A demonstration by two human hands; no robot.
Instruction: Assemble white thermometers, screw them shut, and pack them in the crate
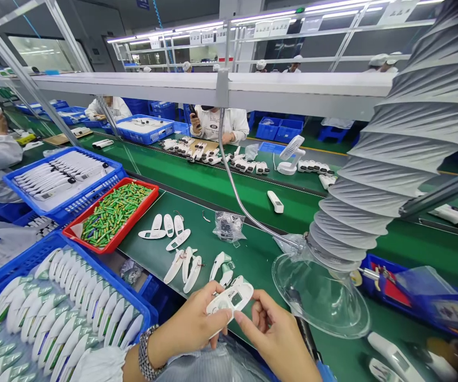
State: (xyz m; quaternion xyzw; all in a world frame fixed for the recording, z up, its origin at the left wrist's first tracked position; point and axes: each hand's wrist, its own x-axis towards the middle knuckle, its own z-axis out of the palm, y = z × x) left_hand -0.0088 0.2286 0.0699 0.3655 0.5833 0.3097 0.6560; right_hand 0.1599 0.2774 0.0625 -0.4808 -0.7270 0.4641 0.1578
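My left hand (197, 315), with a metal watch on its wrist, grips a white plastic thermometer cover (241, 291) that has a rectangular window. My right hand (274, 323) has its thumb and fingertips at the right edge of the same cover, the other fingers curled. Just beyond my hands are more white housing parts (218, 264) with small clear pieces beside them. Several slim white shells (193, 273) stand on the green bench, and flat white covers (178, 239) lie farther back. The underside of the held cover is hidden.
A red tray (154, 192) holds green batteries. Left of me, a blue crate (149, 313) carries rows of white housings. A clear extraction hood (320, 326) with a grey duct (356, 212) stands at right. One white thermometer (275, 201) lies on the green conveyor. Co-workers sit beyond.
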